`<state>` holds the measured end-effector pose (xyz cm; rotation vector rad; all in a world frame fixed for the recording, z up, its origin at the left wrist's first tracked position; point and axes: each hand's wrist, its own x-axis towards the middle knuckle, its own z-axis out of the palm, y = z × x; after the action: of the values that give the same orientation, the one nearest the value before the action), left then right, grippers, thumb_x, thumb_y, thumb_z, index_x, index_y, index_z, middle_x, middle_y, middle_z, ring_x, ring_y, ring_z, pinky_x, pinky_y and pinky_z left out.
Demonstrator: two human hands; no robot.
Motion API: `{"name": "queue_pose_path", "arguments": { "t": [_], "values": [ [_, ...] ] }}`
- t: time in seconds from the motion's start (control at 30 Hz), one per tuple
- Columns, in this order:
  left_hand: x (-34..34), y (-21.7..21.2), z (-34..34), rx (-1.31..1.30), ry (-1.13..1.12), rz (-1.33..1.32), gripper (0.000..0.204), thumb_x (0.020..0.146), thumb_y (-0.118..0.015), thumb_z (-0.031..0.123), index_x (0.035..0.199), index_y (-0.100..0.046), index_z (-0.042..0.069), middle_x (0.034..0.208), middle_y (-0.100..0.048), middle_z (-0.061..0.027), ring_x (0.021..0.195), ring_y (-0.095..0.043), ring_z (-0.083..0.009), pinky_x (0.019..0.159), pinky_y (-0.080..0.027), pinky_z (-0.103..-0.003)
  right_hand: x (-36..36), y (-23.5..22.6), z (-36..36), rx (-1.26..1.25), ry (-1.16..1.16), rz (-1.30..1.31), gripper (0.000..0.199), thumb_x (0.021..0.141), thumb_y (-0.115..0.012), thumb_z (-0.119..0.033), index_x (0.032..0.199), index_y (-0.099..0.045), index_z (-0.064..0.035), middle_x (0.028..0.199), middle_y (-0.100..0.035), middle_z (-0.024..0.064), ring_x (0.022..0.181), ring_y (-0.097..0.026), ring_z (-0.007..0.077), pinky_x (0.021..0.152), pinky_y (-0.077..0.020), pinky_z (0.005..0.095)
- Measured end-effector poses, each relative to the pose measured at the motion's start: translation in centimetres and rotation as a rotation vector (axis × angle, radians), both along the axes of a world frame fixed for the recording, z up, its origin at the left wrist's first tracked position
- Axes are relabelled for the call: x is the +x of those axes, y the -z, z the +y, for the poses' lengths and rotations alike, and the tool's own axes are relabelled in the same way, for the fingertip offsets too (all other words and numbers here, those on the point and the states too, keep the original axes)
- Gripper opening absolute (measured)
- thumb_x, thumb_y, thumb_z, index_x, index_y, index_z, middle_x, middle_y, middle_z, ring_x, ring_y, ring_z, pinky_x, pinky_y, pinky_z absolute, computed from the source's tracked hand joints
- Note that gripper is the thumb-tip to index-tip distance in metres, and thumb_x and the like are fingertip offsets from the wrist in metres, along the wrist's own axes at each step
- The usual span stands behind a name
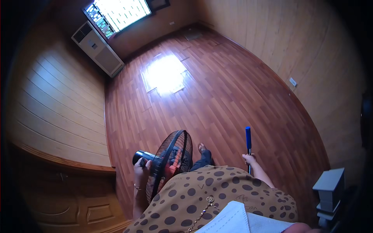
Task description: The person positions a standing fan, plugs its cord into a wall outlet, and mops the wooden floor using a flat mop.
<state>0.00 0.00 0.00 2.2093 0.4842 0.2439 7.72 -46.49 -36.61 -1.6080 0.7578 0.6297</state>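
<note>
My left hand (142, 167) is closed around the back of an electric fan (173, 155), near its dark motor housing. The fan has a round black wire guard with something orange-red visible through it, and it tilts beside my left leg. Whether its base touches the floor is hidden by the guard and my shirt. In my right hand (250, 158) is a thin metal pole with a long blue grip (248, 136) standing up above my fingers. The pole's lower end disappears behind my forearm and shirt.
Wood-plank flooring (233, 97) stretches ahead, with a bright sunlit patch (165, 73). A tall white air conditioner (99, 50) stands by the far-left corner under a barred window (124, 13). Wooden door (74, 209) at left; grey-white stacked boxlike object (330, 182) at right. Outlet (293, 82) on the right wall.
</note>
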Motion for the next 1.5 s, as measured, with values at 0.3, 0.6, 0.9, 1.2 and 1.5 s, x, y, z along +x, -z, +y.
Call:
{"name": "queue_pose_path", "arguments": {
  "t": [0.3, 0.6, 0.9, 1.2, 1.5],
  "values": [
    [30.9, 1.3, 0.1, -0.163, 0.063, 0.033, 0.012, 0.08, -0.063, 0.007, 0.075, -0.055, 0.0, 0.062, -0.052, -0.0019, 0.06, -0.048, -0.0087, 0.057, -0.042, -0.027, 17.9, 0.6, -6.9, -0.219, 0.015, -0.04, 0.03, 0.071, -0.072, -0.029, 0.058, -0.052, -0.0116, 0.048, -0.052, 0.0032, 0.039, -0.051, 0.0165, 0.038, -0.0394, 0.0324],
    [57.6, 2.7, -1.7, -0.089, 0.214, 0.044, 0.018, 0.081, -0.062, 0.012, 0.073, -0.05, 0.0, 0.059, -0.044, -0.0023, 0.058, -0.039, -0.0081, 0.052, -0.038, -0.027, 33.1, 4.5, -9.7, -0.247, -0.029, -0.022, 0.031, 0.075, -0.067, -0.029, 0.056, -0.05, -0.0114, 0.046, -0.049, 0.0036, 0.038, -0.049, 0.0177, 0.038, -0.0379, 0.0341],
    [78.5, 1.6, -1.8, -0.077, 0.193, -0.001, 0.022, 0.083, -0.063, 0.014, 0.069, -0.05, 0.004, 0.056, -0.041, 0.0018, 0.056, -0.038, -0.0049, 0.048, -0.035, -0.024, 62.4, 3.7, -11.3, -0.275, -0.088, -0.051, 0.033, 0.079, -0.063, -0.029, 0.055, -0.048, -0.0112, 0.045, -0.047, 0.0039, 0.037, -0.047, 0.0188, 0.037, -0.0366, 0.0357],
    [102.0, 2.9, 1.6, -0.1, 0.161, 0.012, 0.021, 0.084, -0.061, 0.014, 0.07, -0.049, 0.002, 0.056, -0.042, 0.0002, 0.054, -0.039, -0.0052, 0.048, -0.034, -0.025, 100.1, -1.2, -2.8, -0.137, 0.104, 0.022, 0.025, 0.077, -0.068, -0.022, 0.068, -0.048, -0.0091, 0.05, -0.05, 0.0028, 0.038, -0.049, 0.0141, 0.037, -0.0387, 0.0284],
    [129.7, 1.4, 7.0, -0.173, 0.321, -0.003, 0.021, 0.08, -0.067, 0.009, 0.07, -0.049, 0.002, 0.062, -0.042, 0.0053, 0.061, -0.038, -0.0037, 0.05, -0.033, -0.023, 111.0, 2.4, 2.3, -0.158, -0.008, 0.14, 0.03, 0.073, -0.072, -0.031, 0.071, -0.053, -0.0078, 0.056, -0.052, 0.0023, 0.05, -0.053, 0.0147, 0.049, -0.0434, 0.0323]
  ]
}}
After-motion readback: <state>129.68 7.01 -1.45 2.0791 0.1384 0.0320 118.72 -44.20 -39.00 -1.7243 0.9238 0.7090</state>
